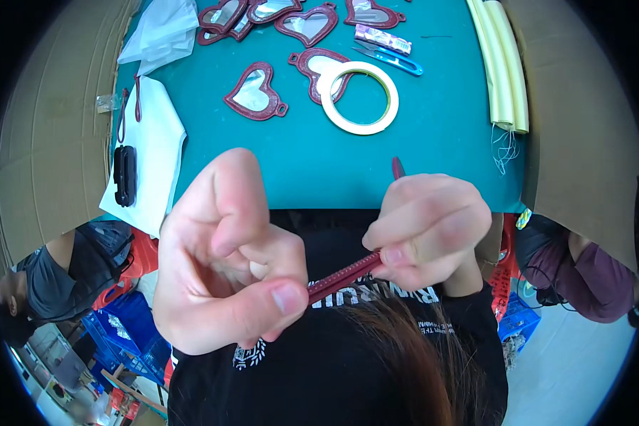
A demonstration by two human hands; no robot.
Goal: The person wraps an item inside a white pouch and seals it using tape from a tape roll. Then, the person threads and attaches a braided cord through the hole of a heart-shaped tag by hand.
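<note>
A narrow dark red stitched strap point(344, 275) stretches between my two hands, held above the table's near edge in front of my chest. My left hand point(227, 263) pinches its left end between thumb and fingers. The thumb and curled fingers of my right hand point(433, 231) close on its other side, and a dark red tip pokes out above that hand. Beyond my hands lie a dark red heart-shaped piece with a shiny middle point(256, 92) and a similar heart point(312, 64), partly covered by a roll of tape point(326, 92).
Several more hearts point(309, 27) lie at the back of the green table point(433, 128). Blue thread snips point(397, 60) rest beside a purple patterned packet point(382, 39). Yellow rolled material point(500, 71) lies right; a white sheet point(153, 135) with a black object point(125, 175) lies left. People sit on both sides.
</note>
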